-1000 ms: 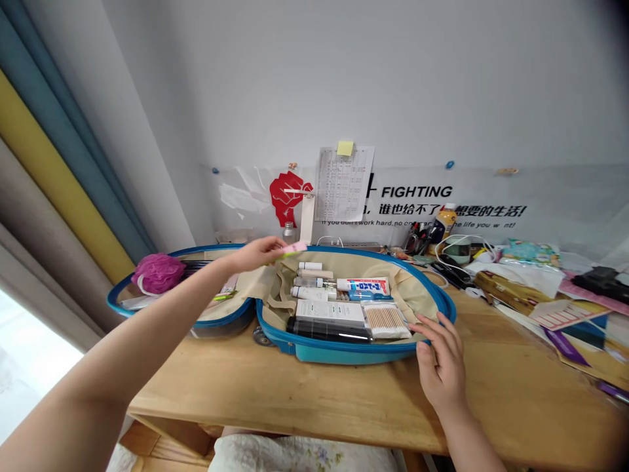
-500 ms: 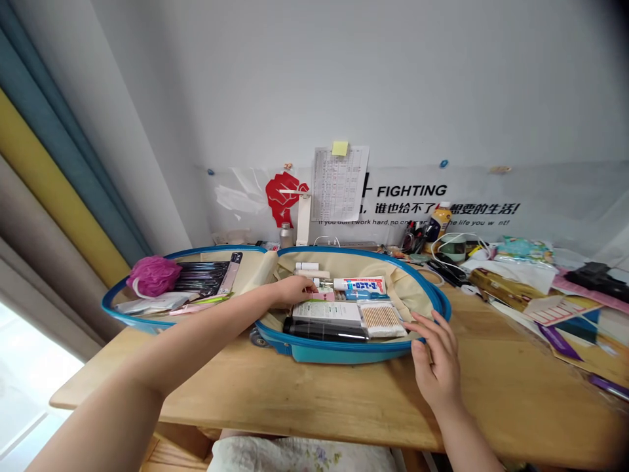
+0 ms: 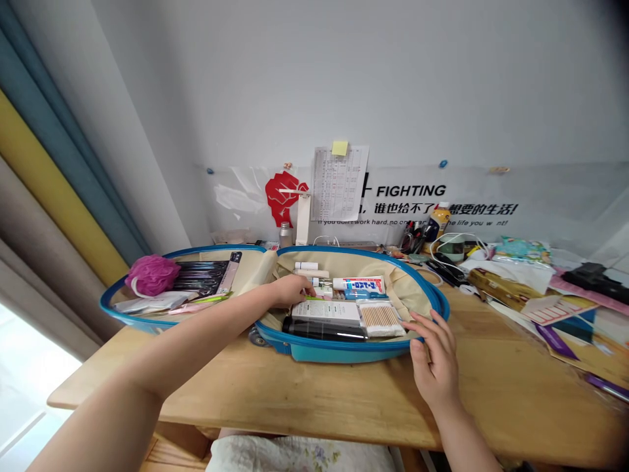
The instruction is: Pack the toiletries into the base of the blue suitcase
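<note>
Your left hand (image 3: 292, 291) sits curled among the toiletries (image 3: 314, 275) inside the case, grip unclear, toothpaste (image 3: 358, 284) at three o'clock. At four o'clock, your open right hand (image 3: 435, 357) rests on the blue suitcase (image 3: 339, 351) rim, on the desk (image 3: 295, 387).

A blue hard-shell suitcase (image 3: 339, 351) lies wide open (cream lining), packed with toiletries (image 3: 325, 312)
</note>
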Demonstrator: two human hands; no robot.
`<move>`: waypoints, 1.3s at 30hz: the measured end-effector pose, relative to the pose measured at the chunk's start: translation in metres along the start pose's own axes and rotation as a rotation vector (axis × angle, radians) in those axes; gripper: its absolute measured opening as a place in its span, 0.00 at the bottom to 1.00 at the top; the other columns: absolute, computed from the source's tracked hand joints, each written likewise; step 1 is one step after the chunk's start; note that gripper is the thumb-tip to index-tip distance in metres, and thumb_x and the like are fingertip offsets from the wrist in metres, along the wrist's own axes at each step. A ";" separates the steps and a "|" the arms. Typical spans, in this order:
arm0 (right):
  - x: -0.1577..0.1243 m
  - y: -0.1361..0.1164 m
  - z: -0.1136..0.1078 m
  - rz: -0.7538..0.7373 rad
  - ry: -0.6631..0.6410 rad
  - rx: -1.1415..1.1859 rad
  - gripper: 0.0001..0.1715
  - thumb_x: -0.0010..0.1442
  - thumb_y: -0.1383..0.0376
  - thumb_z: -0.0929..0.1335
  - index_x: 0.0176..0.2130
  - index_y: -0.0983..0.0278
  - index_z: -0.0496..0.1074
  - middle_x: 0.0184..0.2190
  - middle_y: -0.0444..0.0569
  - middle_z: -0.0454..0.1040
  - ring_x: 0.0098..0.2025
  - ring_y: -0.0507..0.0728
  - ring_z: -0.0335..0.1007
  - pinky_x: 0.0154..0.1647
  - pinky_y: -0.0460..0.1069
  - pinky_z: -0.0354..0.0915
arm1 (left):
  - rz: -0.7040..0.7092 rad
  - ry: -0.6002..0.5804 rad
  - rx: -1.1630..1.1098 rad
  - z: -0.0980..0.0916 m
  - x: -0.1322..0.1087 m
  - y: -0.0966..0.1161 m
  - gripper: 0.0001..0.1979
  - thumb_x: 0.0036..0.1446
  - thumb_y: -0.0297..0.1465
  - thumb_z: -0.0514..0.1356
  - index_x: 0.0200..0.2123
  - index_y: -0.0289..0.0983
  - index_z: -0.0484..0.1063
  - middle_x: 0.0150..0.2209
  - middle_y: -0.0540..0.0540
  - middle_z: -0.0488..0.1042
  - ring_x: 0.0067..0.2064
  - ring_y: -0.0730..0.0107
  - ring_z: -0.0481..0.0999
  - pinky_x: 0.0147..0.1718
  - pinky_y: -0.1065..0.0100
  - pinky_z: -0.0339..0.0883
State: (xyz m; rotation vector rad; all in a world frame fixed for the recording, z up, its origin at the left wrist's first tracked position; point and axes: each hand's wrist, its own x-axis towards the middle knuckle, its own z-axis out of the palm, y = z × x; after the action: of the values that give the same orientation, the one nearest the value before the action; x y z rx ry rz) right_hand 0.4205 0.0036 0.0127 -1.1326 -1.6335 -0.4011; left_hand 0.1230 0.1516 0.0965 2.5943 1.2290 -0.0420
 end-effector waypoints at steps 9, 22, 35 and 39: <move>-0.001 0.001 0.001 0.002 0.001 -0.003 0.14 0.64 0.63 0.60 0.44 0.61 0.71 0.47 0.54 0.74 0.62 0.66 0.58 0.58 0.65 0.58 | -0.014 0.192 -0.006 -0.032 -0.019 0.002 0.15 0.57 0.36 0.57 0.47 0.41 0.76 0.49 0.45 0.74 0.47 0.62 0.74 0.47 0.68 0.65; -0.002 0.003 0.001 -0.007 -0.002 -0.012 0.14 0.64 0.62 0.60 0.44 0.61 0.71 0.47 0.54 0.74 0.62 0.67 0.57 0.58 0.65 0.58 | -0.576 -0.089 0.163 -0.050 -0.122 -0.120 0.22 0.47 0.28 0.53 0.47 0.38 0.75 0.45 0.45 0.79 0.43 0.62 0.77 0.41 0.69 0.69; -0.001 0.002 0.001 -0.013 0.003 -0.023 0.14 0.64 0.62 0.59 0.43 0.61 0.71 0.47 0.54 0.74 0.61 0.66 0.59 0.58 0.65 0.59 | -0.544 -0.184 0.268 -0.021 -0.129 -0.158 0.18 0.42 0.29 0.57 0.39 0.40 0.77 0.41 0.43 0.80 0.43 0.54 0.76 0.42 0.64 0.66; -0.002 0.003 0.001 -0.004 -0.001 -0.021 0.14 0.64 0.62 0.59 0.43 0.61 0.71 0.47 0.54 0.74 0.62 0.66 0.58 0.58 0.65 0.58 | -0.510 -0.171 0.246 -0.020 -0.130 -0.157 0.15 0.43 0.30 0.56 0.36 0.39 0.76 0.40 0.43 0.79 0.42 0.56 0.76 0.41 0.63 0.66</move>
State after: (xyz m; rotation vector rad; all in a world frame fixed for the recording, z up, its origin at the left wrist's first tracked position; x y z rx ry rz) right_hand 0.4221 0.0049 0.0103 -1.1453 -1.6363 -0.4218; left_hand -0.0813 0.1533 0.0982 2.3257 1.8786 -0.5308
